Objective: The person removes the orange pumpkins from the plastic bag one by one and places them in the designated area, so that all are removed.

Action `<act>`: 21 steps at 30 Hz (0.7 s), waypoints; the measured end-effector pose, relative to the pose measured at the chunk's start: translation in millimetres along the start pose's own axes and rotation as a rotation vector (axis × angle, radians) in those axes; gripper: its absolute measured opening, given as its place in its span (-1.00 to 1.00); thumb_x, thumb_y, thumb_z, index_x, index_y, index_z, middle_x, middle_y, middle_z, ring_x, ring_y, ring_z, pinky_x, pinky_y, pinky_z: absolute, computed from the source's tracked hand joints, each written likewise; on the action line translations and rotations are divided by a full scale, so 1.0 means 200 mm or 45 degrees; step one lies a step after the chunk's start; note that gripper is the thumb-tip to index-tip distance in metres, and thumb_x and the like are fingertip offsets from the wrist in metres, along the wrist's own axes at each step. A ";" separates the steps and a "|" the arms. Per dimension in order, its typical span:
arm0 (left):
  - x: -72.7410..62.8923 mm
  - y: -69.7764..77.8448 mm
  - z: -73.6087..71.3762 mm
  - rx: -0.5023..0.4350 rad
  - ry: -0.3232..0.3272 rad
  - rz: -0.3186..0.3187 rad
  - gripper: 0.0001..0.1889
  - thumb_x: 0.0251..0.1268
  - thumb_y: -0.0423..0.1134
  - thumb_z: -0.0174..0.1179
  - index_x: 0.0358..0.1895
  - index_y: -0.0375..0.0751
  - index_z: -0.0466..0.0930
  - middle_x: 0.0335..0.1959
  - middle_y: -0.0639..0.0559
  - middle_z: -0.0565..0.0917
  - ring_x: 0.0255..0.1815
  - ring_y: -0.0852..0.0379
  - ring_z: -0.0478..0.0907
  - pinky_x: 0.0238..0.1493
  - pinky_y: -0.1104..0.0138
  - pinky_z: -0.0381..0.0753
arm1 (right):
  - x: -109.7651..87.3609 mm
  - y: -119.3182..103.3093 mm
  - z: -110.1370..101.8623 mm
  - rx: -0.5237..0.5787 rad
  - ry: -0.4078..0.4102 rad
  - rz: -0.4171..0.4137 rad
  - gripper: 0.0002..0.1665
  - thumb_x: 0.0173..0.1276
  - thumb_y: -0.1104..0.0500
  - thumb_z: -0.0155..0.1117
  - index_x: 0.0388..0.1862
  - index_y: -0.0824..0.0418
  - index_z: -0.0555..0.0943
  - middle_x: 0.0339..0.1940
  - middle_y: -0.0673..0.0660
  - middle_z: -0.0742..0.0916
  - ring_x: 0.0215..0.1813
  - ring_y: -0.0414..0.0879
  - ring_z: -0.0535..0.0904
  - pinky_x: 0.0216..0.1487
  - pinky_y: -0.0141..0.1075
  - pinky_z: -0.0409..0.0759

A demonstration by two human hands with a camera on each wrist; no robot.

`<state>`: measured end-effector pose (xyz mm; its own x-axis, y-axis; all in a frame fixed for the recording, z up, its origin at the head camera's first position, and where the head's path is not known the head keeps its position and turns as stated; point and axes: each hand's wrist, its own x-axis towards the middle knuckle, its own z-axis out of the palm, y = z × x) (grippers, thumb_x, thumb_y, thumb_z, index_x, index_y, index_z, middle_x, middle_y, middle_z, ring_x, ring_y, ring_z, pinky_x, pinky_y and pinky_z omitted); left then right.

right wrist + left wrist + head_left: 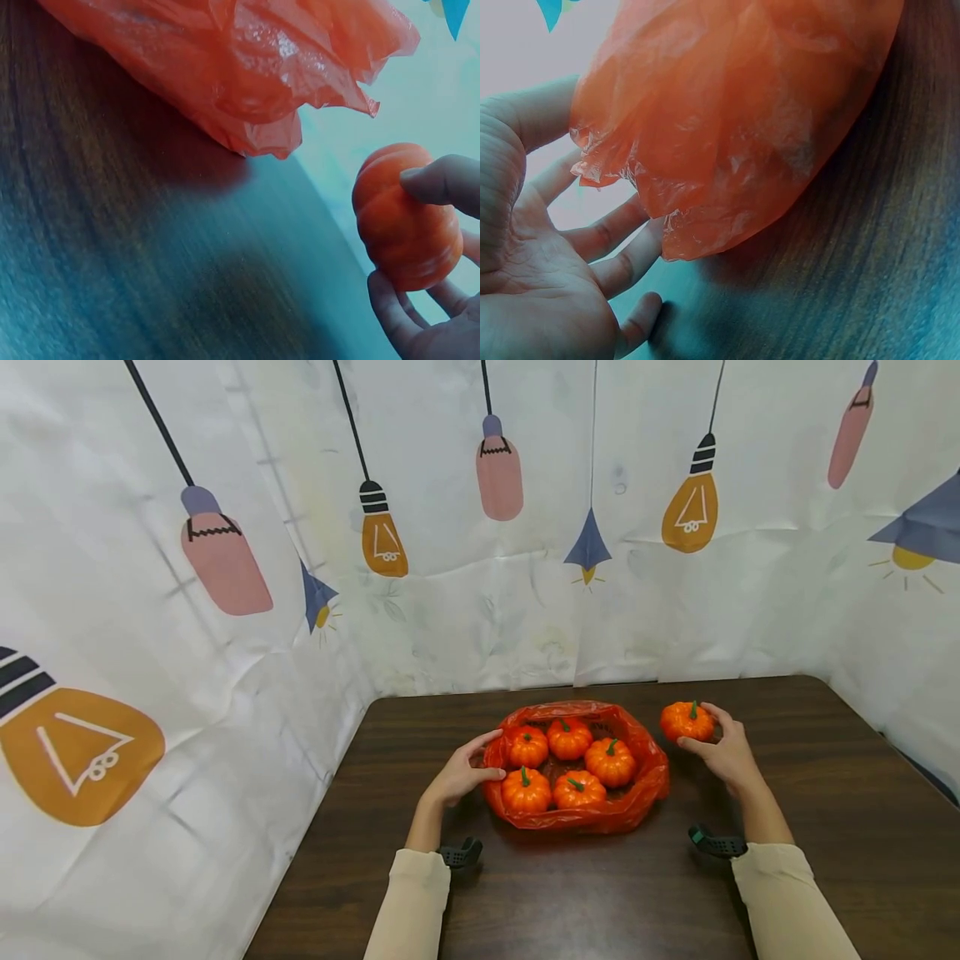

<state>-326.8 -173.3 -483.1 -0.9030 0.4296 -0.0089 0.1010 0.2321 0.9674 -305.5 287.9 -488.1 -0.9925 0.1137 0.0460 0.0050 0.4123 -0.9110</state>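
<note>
A red plastic bag (647,781) stands wide open on the table, with several small orange pumpkins (610,762) inside. My left hand (455,775) touches the bag's left rim, thumb and forefinger spread apart. In the left wrist view the bag (727,135) hides the tips of the thumb and some fingers. To the right of the bag, my right hand (726,755) grips one pumpkin (684,722) with a green stem. The right wrist view shows that pumpkin (405,225) between thumb and fingers, apart from the bag (187,67).
The dark wood-grain table (592,893) carries the bag near its far side. Behind it and to the left hangs a white curtain (465,627) printed with lamps and bulbs. A dark band (461,853) is at the left wrist, another dark band (717,842) at the right.
</note>
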 end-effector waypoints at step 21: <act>0.00 0.00 0.01 -0.009 -0.005 -0.030 -0.22 0.31 -0.39 0.32 0.59 0.04 0.27 0.50 -0.24 0.38 0.34 -0.17 0.49 0.28 0.01 0.59 | 0.04 0.07 0.01 -0.004 -0.033 0.037 0.14 0.42 -0.03 0.38 0.70 0.24 -0.10 0.54 0.60 0.03 0.39 0.47 0.18 0.36 0.31 0.29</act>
<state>-326.3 -170.7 -483.7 -0.9034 0.4276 -0.0324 0.0768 0.2356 0.9688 -313.7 292.5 -500.4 -0.9947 0.1024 0.0093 0.0339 0.4119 -0.9106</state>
